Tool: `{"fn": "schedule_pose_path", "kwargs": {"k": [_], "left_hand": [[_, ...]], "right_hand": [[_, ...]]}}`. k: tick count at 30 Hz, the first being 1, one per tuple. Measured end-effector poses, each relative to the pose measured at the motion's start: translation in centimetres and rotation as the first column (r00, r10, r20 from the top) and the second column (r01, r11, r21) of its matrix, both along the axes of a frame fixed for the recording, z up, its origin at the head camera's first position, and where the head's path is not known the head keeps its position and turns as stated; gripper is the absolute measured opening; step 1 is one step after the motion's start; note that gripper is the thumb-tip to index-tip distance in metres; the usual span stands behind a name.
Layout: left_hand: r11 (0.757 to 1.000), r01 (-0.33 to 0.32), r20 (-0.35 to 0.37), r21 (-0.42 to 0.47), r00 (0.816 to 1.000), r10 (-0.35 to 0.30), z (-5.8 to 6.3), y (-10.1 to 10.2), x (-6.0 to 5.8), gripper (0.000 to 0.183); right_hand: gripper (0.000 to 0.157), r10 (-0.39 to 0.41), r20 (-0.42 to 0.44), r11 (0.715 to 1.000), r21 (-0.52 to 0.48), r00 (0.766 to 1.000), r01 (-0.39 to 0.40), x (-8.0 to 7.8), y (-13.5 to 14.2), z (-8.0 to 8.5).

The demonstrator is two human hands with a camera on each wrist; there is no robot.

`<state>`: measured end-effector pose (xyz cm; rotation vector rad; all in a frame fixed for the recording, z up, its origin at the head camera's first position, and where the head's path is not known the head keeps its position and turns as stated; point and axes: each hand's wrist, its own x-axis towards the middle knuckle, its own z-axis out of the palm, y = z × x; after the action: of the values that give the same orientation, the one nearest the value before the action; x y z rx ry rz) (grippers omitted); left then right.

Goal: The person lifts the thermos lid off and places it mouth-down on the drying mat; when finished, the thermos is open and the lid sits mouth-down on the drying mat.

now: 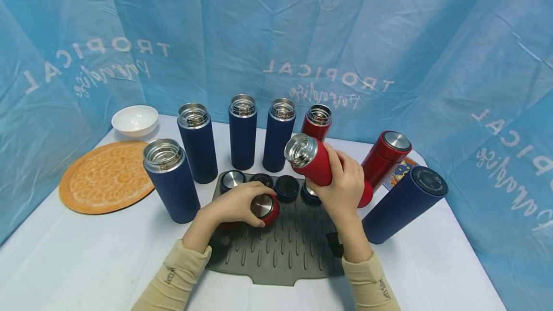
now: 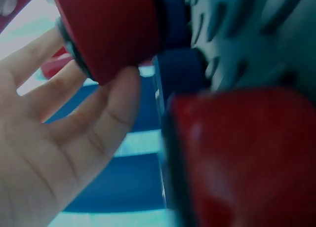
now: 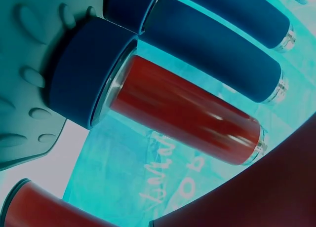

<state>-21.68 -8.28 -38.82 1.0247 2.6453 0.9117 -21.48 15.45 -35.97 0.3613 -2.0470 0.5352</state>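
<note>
Over the grey ridged mat (image 1: 281, 253), my left hand (image 1: 239, 201) holds a red bottle lid (image 1: 262, 207) with a silver top between thumb and fingers. Its red side (image 2: 108, 34) shows in the left wrist view, where another red lid (image 2: 252, 158) looms close below. My right hand (image 1: 343, 188) grips a lidless red thermos bottle (image 1: 318, 164), tilted with its steel mouth up and to the left. Between and behind the hands, blue lids stand on the mat, among them a silver-topped one (image 1: 233, 179) and a black-topped one (image 1: 287, 187).
Several open blue bottles (image 1: 243, 138) and an open red one (image 1: 317, 121) stand behind the mat. To the right are a capped red bottle (image 1: 384, 157) and a capped blue bottle (image 1: 402, 208). A white bowl (image 1: 135, 121) and a round orange board (image 1: 105, 176) lie at left.
</note>
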Motion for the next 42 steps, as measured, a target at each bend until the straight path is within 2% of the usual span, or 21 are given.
{"fn": "schedule_pose_path", "kwargs": {"k": [3,7,11,18,21,26,28,32,35,38,40,42], "left_hand": [[0.996,0.035,-0.019,-0.076,0.999,-0.036,-0.6,0.7,0.1,0.065],[0.989,0.046,-0.045,-0.144,0.998,-0.053,-1.2,1.2,0.2,0.066],[0.984,0.044,-0.035,-0.172,0.998,-0.051,-1.6,1.5,0.3,0.066],[0.982,0.029,-0.021,-0.187,0.999,-0.034,-1.7,1.6,0.5,0.065],[0.982,0.025,-0.015,-0.189,0.999,-0.028,-1.6,1.6,0.5,0.065],[0.983,0.022,0.000,-0.183,1.000,-0.022,-1.5,1.6,0.5,0.066],[0.983,0.023,0.001,-0.182,1.000,-0.023,-1.5,1.6,0.5,0.066],[0.983,0.028,0.001,-0.180,1.000,-0.028,-1.6,1.5,0.5,0.067],[0.989,0.039,0.022,-0.146,0.999,-0.036,-1.6,1.2,0.4,0.066],[0.996,0.044,0.031,-0.072,0.999,-0.041,-1.2,0.7,0.2,0.058],[1.000,0.013,0.020,-0.011,1.000,-0.013,-0.8,0.3,0.0,0.050],[0.998,-0.049,-0.006,0.045,0.999,0.050,-0.4,-0.3,-0.3,0.044]], "right_hand": [[0.074,-0.002,-0.006,0.998,-0.065,1.000,0.002,0.0,0.1,0.1],[0.074,0.031,-0.009,0.983,-0.180,0.999,-0.032,0.0,0.2,0.0],[0.074,0.070,-0.016,0.962,-0.264,0.997,-0.072,0.0,0.2,0.2],[0.075,0.093,0.018,0.940,-0.330,0.995,-0.082,0.2,0.2,0.5],[0.076,0.141,0.042,0.911,-0.398,0.989,-0.113,0.2,0.3,0.6],[0.078,0.221,0.056,0.843,-0.512,0.974,-0.163,-0.2,0.6,0.8],[0.079,0.228,0.061,0.823,-0.545,0.972,-0.159,-0.5,0.7,0.7],[0.081,0.221,0.071,0.802,-0.581,0.973,-0.140,-1.4,0.9,0.6],[0.080,0.210,0.068,0.792,-0.597,0.975,-0.128,-2.3,1.0,0.6],[0.079,0.208,0.068,0.768,-0.629,0.976,-0.120,-3.1,0.9,0.8],[0.079,0.223,0.069,0.743,-0.658,0.972,-0.124,-3.5,0.9,1.0],[0.079,0.234,0.072,0.720,-0.683,0.970,-0.123,-4.0,0.8,1.0]]}}
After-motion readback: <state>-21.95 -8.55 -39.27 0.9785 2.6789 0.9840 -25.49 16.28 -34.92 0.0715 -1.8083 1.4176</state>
